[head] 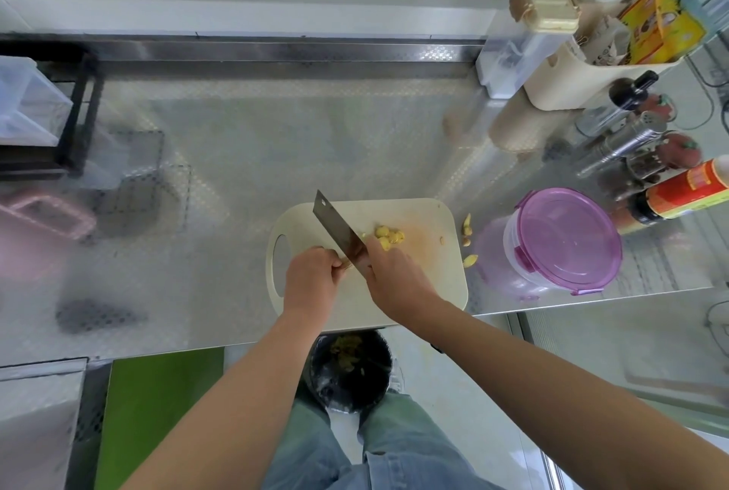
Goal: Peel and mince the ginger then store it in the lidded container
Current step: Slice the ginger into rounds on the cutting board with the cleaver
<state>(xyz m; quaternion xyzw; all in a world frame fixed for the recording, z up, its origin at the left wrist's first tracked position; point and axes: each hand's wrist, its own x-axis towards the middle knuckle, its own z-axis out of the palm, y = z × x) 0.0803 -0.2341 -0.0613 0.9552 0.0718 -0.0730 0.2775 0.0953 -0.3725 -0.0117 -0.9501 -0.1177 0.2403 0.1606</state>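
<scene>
We look straight down at two bare forearms reaching forward over a cream cutting board (430,221), which sits at the near edge of a dimpled stainless-steel worktop (236,154). The right hand (394,276) wraps its fingers around the base of a cleaver (337,231), with the forefinger stretched forward beside the blade. The handle is hidden inside the grip, and the blade slants away up and to the left. The left hand (311,272) lies knuckles-up just beside the blade's lower end, fingers curled in. A speck of yellow shows at its fingertips, but we cannot tell whether they hold anything. A small heap of peeled yellow ginger pieces (388,237) lies on the board to the right of the blade, just beyond the right forefinger's tip. A few ginger scraps (468,231) lie on the worktop just past the board's right edge. Near them stands the lidded container (568,241), clear with a purple clip lid, closed. Behind it are sauce and spice bottles (686,193) and a beige caddy (584,83) stuffed with packets. At far left a black rack (85,110) and a pink object (51,217) are too blurred to identify. Below the worktop's edge a black bin (349,375) with scraps inside stands on the floor, its far rim cut off by the worktop and its near side by the person's jeans.
</scene>
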